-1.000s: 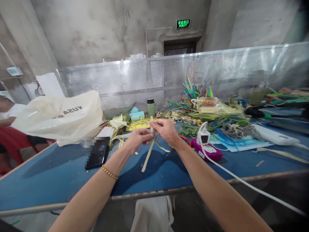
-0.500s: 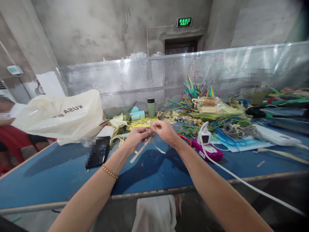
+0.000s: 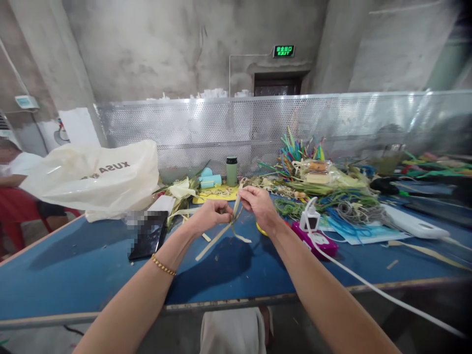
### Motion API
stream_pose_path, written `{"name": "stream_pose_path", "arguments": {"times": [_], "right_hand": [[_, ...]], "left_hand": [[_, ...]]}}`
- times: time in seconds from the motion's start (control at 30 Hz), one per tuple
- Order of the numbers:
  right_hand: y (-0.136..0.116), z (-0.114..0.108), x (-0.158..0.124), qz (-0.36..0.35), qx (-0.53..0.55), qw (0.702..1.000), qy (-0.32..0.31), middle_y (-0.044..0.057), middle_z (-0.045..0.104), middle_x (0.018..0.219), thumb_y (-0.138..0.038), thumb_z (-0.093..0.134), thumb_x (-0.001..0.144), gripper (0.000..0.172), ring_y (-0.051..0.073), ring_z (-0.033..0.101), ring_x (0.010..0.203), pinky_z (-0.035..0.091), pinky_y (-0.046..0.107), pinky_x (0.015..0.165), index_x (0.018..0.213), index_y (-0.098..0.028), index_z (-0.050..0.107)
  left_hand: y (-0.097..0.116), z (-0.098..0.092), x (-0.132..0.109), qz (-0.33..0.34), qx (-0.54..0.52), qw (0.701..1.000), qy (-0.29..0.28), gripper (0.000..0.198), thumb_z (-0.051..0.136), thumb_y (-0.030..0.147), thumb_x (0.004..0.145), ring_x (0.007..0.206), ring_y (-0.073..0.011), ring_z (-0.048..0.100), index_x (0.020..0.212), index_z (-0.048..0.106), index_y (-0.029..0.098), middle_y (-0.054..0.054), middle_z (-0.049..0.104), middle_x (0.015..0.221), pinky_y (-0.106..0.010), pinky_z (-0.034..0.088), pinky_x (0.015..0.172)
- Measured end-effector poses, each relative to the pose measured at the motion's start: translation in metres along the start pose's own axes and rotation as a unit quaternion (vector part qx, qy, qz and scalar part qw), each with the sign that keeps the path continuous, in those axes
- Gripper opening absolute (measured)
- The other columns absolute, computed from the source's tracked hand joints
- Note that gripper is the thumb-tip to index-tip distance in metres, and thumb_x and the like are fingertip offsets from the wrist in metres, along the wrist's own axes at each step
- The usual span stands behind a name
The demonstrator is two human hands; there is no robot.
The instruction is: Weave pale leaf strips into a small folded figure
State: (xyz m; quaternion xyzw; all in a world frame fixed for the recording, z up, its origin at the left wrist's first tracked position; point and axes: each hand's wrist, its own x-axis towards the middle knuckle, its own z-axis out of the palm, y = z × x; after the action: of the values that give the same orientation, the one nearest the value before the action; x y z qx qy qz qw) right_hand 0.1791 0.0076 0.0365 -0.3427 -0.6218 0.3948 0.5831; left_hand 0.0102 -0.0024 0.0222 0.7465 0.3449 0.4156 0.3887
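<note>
Pale flat strips (image 3: 216, 242) cross in a small knot-like bundle above the blue table (image 3: 121, 275). My left hand (image 3: 216, 215), with a gold bead bracelet at its wrist, pinches the bundle at its left side. Just to the right, my right hand (image 3: 255, 200) pinches a strip that stands up from the bundle. Two strip ends hang below the fingers, one toward the lower left, one curling to the right. Behind the hands lies a yellow sheet (image 3: 201, 199) with scraps on it.
A white plastic bag (image 3: 99, 182) and a black phone (image 3: 153, 236) lie left. A green bottle (image 3: 231, 172) stands behind. On the right are a purple power strip (image 3: 320, 242) with a white cable, green strands (image 3: 291, 207) and a white power bank (image 3: 416, 221). A person sits far left.
My hands have moved slightly apart. My right hand has drawn a strip upward from the bundle, which now shows between the hands. The camera view has tilted up a little.
</note>
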Motion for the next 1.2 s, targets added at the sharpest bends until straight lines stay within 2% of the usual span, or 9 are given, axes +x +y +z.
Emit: {"name": "stream_pose_path", "arguments": {"times": [0.17,0.3,0.43,0.5,0.6,0.7,0.8,0.93,1.2], "right_hand": [[-0.010,0.011,-0.003,0.099,0.145,0.983,-0.052,-0.007,0.039,0.043,-0.032,0.066,0.063,0.027,0.004,0.026,0.036,0.017,0.021,0.039,0.054,-0.017,0.045],[-0.016,0.024,0.000,0.144,0.142,0.979,-0.030,-0.008,0.036,0.038,-0.030,0.066,0.065,0.029,0.003,0.024,0.032,0.015,0.021,0.035,0.052,-0.018,0.042],[-0.025,0.025,0.016,0.123,0.131,0.983,0.023,-0.006,0.041,0.040,-0.024,0.063,0.067,0.023,0.002,0.025,0.031,0.015,0.020,0.033,0.053,-0.017,0.046],[-0.028,0.020,0.024,0.094,0.158,0.980,0.078,-0.003,0.051,0.049,-0.024,0.059,0.069,0.014,0.002,0.030,0.033,0.018,0.019,0.033,0.061,-0.015,0.052],[-0.022,0.010,0.028,0.051,0.125,0.981,0.141,-0.004,0.051,0.050,-0.027,0.059,0.071,0.014,0.003,0.033,0.033,0.019,0.018,0.032,0.064,-0.016,0.052],[-0.007,0.009,0.023,0.070,-0.008,0.995,0.071,-0.002,0.052,0.050,-0.037,0.063,0.070,0.024,0.004,0.033,0.033,0.018,0.019,0.032,0.062,-0.016,0.055],[0.006,0.017,0.016,0.072,-0.113,0.990,-0.036,-0.002,0.052,0.049,-0.038,0.069,0.064,0.027,0.004,0.034,0.036,0.021,0.020,0.035,0.058,-0.014,0.057],[0.009,0.024,0.012,-0.001,-0.148,0.988,-0.040,-0.006,0.044,0.044,-0.030,0.066,0.062,0.019,0.005,0.034,0.041,0.025,0.019,0.041,0.056,-0.015,0.056],[0.012,0.025,0.011,0.012,-0.131,0.991,-0.037,-0.008,0.040,0.038,-0.024,0.057,0.064,0.011,0.005,0.032,0.037,0.024,0.020,0.040,0.059,-0.015,0.056]], "left_hand": [[-0.001,-0.008,-0.001,0.009,0.063,0.998,0.003,0.004,0.061,0.018,0.067,0.041,-0.0046,0.041,0.066,0.059,0.015,0.003,0.056,0.060,-0.018,0.029,0.041],[0.000,-0.005,-0.002,-0.004,0.027,1.000,0.004,0.007,0.061,0.017,0.069,0.035,-0.0078,0.051,0.068,0.055,0.016,0.003,0.057,0.055,-0.018,0.034,0.036],[0.004,-0.005,-0.003,-0.059,-0.124,0.991,0.005,0.017,0.068,0.015,0.067,0.056,-0.0176,0.068,0.067,0.051,0.015,-0.002,0.063,0.057,-0.025,0.052,0.052],[0.005,-0.009,-0.001,-0.095,-0.166,0.981,0.020,0.019,0.069,0.013,0.066,0.061,-0.0190,0.069,0.067,0.050,0.015,-0.005,0.066,0.061,-0.027,0.054,0.057],[0.002,-0.017,0.003,-0.135,-0.214,0.964,0.079,0.020,0.067,0.006,0.063,0.061,-0.0190,0.069,0.067,0.049,0.015,-0.004,0.065,0.059,-0.028,0.055,0.059],[-0.004,-0.020,0.007,-0.125,-0.260,0.946,0.151,0.021,0.067,0.004,0.062,0.060,-0.0177,0.068,0.068,0.050,0.014,-0.001,0.063,0.058,-0.029,0.056,0.060],[-0.006,-0.018,0.009,-0.118,-0.268,0.942,0.162,0.023,0.068,0.005,0.061,0.056,-0.0163,0.067,0.069,0.050,0.014,-0.001,0.062,0.059,-0.029,0.055,0.058],[-0.002,-0.015,0.007,-0.117,-0.263,0.949,0.124,0.021,0.071,0.009,0.061,0.053,-0.0147,0.064,0.069,0.052,0.013,-0.002,0.062,0.058,-0.025,0.051,0.052],[-0.001,-0.012,0.004,-0.127,-0.162,0.974,0.100,0.018,0.075,0.022,0.064,0.037,-0.0092,0.051,0.065,0.060,0.010,0.000,0.054,0.045,-0.020,0.034,0.037]]}}
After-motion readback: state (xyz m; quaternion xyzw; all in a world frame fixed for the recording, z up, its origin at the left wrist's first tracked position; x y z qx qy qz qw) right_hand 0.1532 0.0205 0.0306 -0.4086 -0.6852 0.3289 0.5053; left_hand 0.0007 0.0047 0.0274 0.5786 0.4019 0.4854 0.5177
